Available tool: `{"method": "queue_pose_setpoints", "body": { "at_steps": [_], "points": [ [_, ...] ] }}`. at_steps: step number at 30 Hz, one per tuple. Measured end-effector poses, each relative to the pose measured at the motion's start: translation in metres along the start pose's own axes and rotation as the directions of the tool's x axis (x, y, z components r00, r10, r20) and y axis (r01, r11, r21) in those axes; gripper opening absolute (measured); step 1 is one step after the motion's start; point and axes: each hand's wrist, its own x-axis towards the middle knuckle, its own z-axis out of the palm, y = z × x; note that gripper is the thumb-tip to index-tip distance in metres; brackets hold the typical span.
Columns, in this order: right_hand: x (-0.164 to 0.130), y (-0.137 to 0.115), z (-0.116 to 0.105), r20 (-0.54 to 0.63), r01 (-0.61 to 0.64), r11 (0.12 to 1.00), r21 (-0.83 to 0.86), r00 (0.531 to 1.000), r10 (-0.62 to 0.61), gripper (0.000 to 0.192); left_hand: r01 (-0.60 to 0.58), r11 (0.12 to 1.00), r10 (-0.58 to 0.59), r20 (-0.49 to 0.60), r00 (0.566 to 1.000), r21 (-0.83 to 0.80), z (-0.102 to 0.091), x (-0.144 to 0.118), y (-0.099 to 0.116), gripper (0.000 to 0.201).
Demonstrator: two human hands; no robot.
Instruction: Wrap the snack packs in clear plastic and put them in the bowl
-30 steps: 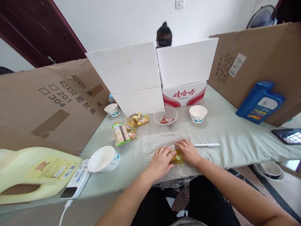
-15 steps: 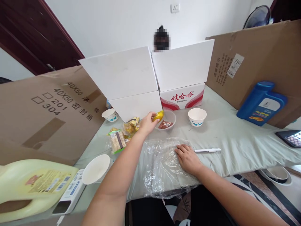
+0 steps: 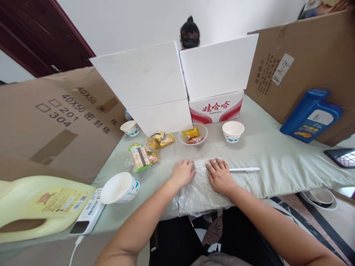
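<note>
A clear plastic bag [image 3: 198, 192] lies spread at the table's front edge. My left hand [image 3: 183, 173] rests on its left side, holding nothing, with the fingers bent slightly downward. On the right side, my right hand [image 3: 221, 176] lies flat with fingers apart, beside a white pen [image 3: 244, 169]. Beyond the hands stands a translucent plastic bowl [image 3: 205, 137] containing a yellow snack packet [image 3: 190, 132] and a reddish-brown packet [image 3: 195, 140]. Left of this bowl several wrapped snacks are heaped, among them a rectangular pack [image 3: 140, 157] with a dark band and a yellow packet [image 3: 167, 140].
Paper bowls stand at right [image 3: 233, 132], front left [image 3: 119, 188] and back left [image 3: 130, 128]. White boxes [image 3: 155, 81] form a barrier, with a person behind. Cardboard [image 3: 55, 129], a yellowish jug [image 3: 47, 207], a white device [image 3: 88, 214], a blue bottle [image 3: 310, 114] and a phone [image 3: 342, 157] flank the table.
My left hand has let go of the yellow snack packet, which now lies in the translucent bowl, and has come back onto the plastic bag. My right hand stays flat; the view has shifted slightly.
</note>
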Motion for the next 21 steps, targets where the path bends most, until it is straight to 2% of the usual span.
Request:
{"method": "queue_pose_setpoints", "body": {
  "at_steps": [2, 4, 6, 7, 9, 11, 12, 14, 16, 18, 21],
  "points": [
    [0.001, -0.002, -0.002, 0.036, -0.010, 1.000, -0.017, 0.999, 0.011, 0.046, 0.133, 0.991, -0.131, -0.036, 0.991, 0.030, 0.004, -0.011, -0.030, 0.025],
    [0.004, -0.002, -0.006, 0.079, -0.020, 1.000, -0.015, 0.997, 0.021, 0.046, 0.211, 0.977, -0.208, -0.085, 0.974, 0.025, 0.003, -0.023, -0.056, 0.026],
    [0.008, 0.000, -0.013, 0.124, -0.055, 0.998, 0.016, 0.991, 0.052, 0.048, 0.175, 0.981, -0.188, -0.204, 0.961, -0.081, 0.001, -0.040, -0.070, 0.022],
    [0.011, 0.001, -0.017, 0.132, -0.075, 0.996, 0.044, 0.989, 0.069, 0.048, 0.099, 0.981, -0.143, -0.272, 0.952, -0.168, 0.000, -0.051, -0.071, 0.020],
    [0.016, 0.006, -0.025, 0.102, -0.100, 0.988, 0.119, 0.991, 0.088, 0.046, -0.130, 0.928, -0.007, -0.366, 0.930, -0.349, -0.001, -0.075, -0.063, 0.017],
    [0.019, 0.012, -0.033, 0.021, -0.082, 0.977, 0.198, 0.997, 0.079, 0.037, -0.327, 0.824, 0.165, -0.357, 0.919, -0.463, -0.001, -0.100, -0.047, 0.018],
    [0.018, 0.015, -0.037, -0.023, -0.059, 0.970, 0.236, 0.998, 0.066, 0.032, -0.385, 0.787, 0.246, -0.327, 0.913, -0.482, 0.000, -0.112, -0.039, 0.021],
    [0.013, 0.021, -0.047, -0.106, 0.005, 0.951, 0.309, 0.994, 0.029, 0.025, -0.438, 0.785, 0.357, -0.257, 0.898, -0.439, 0.004, -0.133, -0.028, 0.042],
    [0.001, 0.027, -0.059, -0.162, 0.094, 0.925, 0.368, 0.986, -0.036, 0.023, -0.445, 0.837, 0.396, -0.209, 0.894, -0.319, 0.013, -0.149, -0.025, 0.054],
    [-0.016, 0.034, -0.072, -0.154, 0.186, 0.897, 0.401, 0.979, -0.134, 0.026, -0.439, 0.877, 0.403, -0.195, 0.894, -0.197, 0.024, -0.160, -0.028, 0.041],
    [-0.045, 0.043, -0.080, -0.002, 0.261, 0.864, 0.431, 0.957, -0.289, 0.030, -0.426, 0.898, 0.393, -0.238, 0.888, -0.108, 0.039, -0.168, -0.035, 0.029]
  ]
}}
